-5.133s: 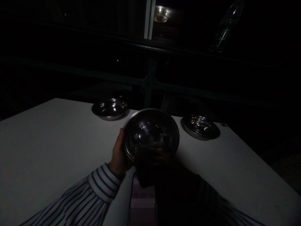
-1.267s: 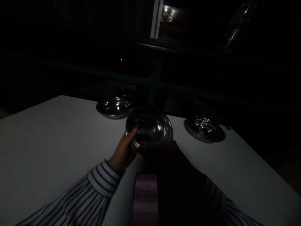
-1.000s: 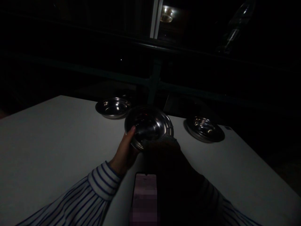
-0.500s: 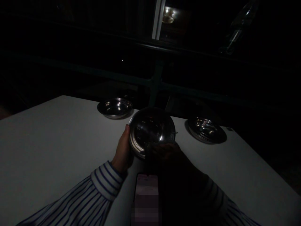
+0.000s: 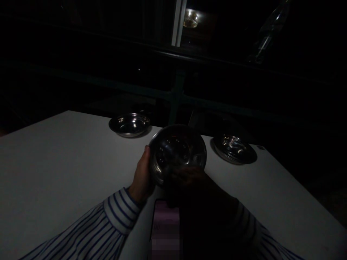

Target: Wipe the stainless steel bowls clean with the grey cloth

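Observation:
My left hand (image 5: 141,177) grips the left rim of a shiny steel bowl (image 5: 176,151), held tilted toward me above the white table (image 5: 59,162). My right hand (image 5: 189,177) sits in deep shadow at the bowl's lower edge, with something dark under it that I cannot make out. Both sleeves are white with blue stripes.
A steel dish (image 5: 129,124) stands at the table's far edge to the left, and another steel dish (image 5: 233,147) at the far right. A phone (image 5: 166,225) with a lit screen lies near me between my arms. Dark railings lie beyond the table.
The bowl has tipped from facing up to facing me, and my left thumb slid from inside the rim to its outer edge. My right hand stays at the bowl's lower edge.

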